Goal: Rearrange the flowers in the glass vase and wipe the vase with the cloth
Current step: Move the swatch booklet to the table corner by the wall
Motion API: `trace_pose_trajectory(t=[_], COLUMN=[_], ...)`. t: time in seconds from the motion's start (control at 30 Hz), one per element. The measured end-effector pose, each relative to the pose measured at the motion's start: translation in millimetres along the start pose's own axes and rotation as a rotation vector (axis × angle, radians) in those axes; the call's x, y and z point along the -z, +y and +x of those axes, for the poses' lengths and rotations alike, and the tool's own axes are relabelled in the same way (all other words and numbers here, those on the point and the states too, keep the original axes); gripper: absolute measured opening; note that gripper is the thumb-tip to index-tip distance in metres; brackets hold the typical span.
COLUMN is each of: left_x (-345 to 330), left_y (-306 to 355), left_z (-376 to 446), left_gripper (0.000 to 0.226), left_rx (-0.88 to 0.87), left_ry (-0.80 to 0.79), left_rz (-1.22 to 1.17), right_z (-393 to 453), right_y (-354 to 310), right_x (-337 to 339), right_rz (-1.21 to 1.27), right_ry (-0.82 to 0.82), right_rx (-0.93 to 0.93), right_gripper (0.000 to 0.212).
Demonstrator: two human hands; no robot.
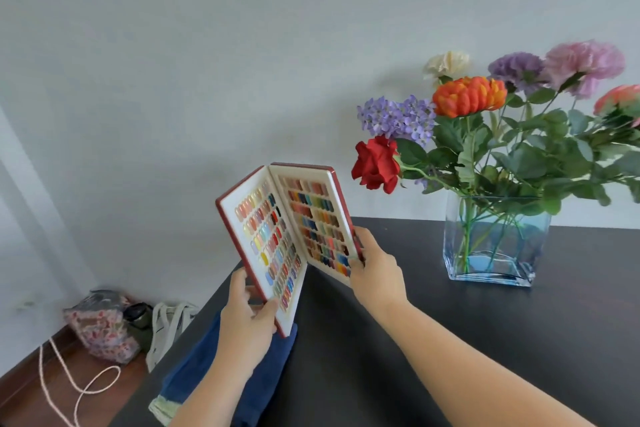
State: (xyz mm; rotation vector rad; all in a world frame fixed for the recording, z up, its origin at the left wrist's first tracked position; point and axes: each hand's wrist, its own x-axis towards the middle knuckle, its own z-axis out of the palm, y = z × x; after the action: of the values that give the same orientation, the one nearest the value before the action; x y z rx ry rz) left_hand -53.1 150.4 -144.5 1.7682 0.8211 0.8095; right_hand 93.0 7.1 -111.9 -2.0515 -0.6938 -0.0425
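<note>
Both hands hold an open red-covered swatch book above the near left corner of the dark table: the left hand grips its left cover, the right hand its right cover. The blue cloth lies on the table's left edge, under the left hand. The glass vase stands upright near the table's far edge, well apart from the hands, with the flowers in it.
</note>
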Motion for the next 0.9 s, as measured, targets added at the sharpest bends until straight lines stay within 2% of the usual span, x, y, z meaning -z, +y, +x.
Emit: trace_pose_trajectory(t=[0.2,0.6,0.9], left_x=[1,-31,-61], left_y=[-6,-18,-27], left_z=[43,144,209], left_gripper=[0.061,0.057,0.053], left_rx=[-0.058,-0.184,-0.164], left_ry=[-0.013,-0.115,-0.115], left_rz=[0.05,0.248,0.287], right_z=[53,121,157], right_y=[8,64,100], right_x=[-14,-26,-15], right_rz=[0.054,0.27,0.163], right_ry=[-0.006,0.098,0.113], right_rx=[-0.061,-0.164,-0.216], right_gripper=[0.054,0.05,0.055])
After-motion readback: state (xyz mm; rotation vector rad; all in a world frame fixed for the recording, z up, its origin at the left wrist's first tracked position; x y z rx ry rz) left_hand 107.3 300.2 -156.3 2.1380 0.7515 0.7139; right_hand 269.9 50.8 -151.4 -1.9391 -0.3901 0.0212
